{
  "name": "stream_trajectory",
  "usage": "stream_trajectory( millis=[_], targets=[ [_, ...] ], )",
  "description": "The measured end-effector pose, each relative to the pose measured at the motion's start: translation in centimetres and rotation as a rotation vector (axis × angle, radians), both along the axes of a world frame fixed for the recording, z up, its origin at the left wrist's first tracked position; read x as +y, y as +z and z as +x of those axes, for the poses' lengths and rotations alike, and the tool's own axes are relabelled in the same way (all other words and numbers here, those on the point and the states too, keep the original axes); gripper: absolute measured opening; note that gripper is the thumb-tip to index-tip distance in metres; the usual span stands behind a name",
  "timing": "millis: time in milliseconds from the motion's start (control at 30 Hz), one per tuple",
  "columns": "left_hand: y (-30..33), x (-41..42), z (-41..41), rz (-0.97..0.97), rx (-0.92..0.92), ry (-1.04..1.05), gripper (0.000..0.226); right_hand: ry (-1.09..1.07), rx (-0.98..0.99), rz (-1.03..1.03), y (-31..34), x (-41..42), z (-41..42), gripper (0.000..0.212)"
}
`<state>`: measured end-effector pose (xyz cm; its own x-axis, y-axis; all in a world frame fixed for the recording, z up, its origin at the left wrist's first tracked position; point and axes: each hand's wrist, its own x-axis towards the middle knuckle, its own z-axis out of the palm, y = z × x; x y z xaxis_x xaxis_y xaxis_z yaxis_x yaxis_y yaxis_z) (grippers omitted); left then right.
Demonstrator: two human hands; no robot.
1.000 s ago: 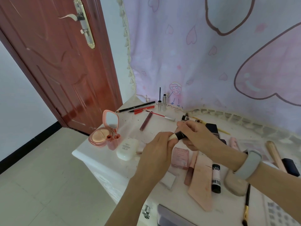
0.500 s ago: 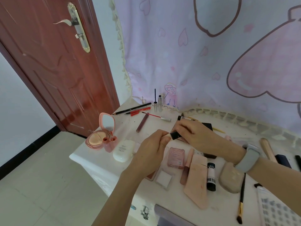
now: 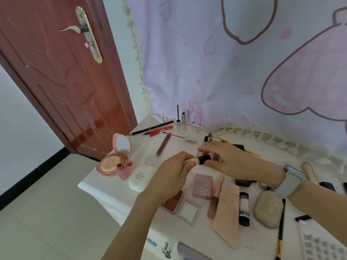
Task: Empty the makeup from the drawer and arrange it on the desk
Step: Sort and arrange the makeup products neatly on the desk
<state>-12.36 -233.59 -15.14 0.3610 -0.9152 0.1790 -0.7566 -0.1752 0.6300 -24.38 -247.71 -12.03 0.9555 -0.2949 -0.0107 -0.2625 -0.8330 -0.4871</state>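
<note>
- Counter [image 3: 105, 192]: makeup is already spread across it; the hands are held just above its middle.
- Left hand [image 3: 169, 177]: the beige body of a small tube [image 3: 190, 160] is gripped in curled fingers.
- Right hand [image 3: 231, 158]: the tube's black cap [image 3: 203, 158] is pinched at the fingertips.
- Tube: held between both hands, long axis roughly left-right, cap end toward the right hand; neither hand is nearer.
- Judged next: the cap is turned or pulled along that axis, then the tube is set down in a free gap.
</note>
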Motion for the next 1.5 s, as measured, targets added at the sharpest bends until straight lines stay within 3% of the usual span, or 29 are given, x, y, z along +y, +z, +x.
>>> stream_trajectory(
  millis=[100, 267, 367, 467, 533, 667, 900, 1500],
  targets=[
    [0.3, -0.4, 0.3, -0.006, 0.007, -0.003, 0.022, 0.05, 0.005, -0.091, 0.1, -0.4, 0.1, 0.025],
    [0.4, -0.7, 1.6, -0.001, 0.042, 0.074, 0.021, -0.04, -0.044, -0.238, 0.8, -2.6, -0.2, 0.028],
    [0.6, -1.4, 2.7, -0.048, 0.201, 0.2, 0.013, -0.132, -0.103, -0.175, 1.0, -4.8, 0.2, 0.025],
    [0.9, -3.1, 3.3, -0.193, 0.481, 0.309, 0.007, -0.28, -0.214, 0.017, 0.4, -6.2, 1.2, 0.02],
    [0.9, -4.5, 3.6, -0.25, 0.578, 0.369, 0.017, -0.355, -0.273, 0.14, -0.3, -6.8, 2.3, 0.017],
    [0.6, -7.6, 4.6, -0.286, 0.649, 0.49, 0.039, -0.377, -0.253, 0.19, -1.5, -8.4, 5.0, 0.016],
    [0.3, -11.6, 6.0, -0.318, 0.524, 0.565, 0.028, -0.256, -0.116, 0.138, -3.6, -9.6, 9.3, 0.024],
    [-2.6, -14.5, 6.1, -0.086, 0.142, 0.583, 0.028, -0.229, -0.158, 0.071, -6.0, -11.7, 10.7, 0.019]
  ],
)
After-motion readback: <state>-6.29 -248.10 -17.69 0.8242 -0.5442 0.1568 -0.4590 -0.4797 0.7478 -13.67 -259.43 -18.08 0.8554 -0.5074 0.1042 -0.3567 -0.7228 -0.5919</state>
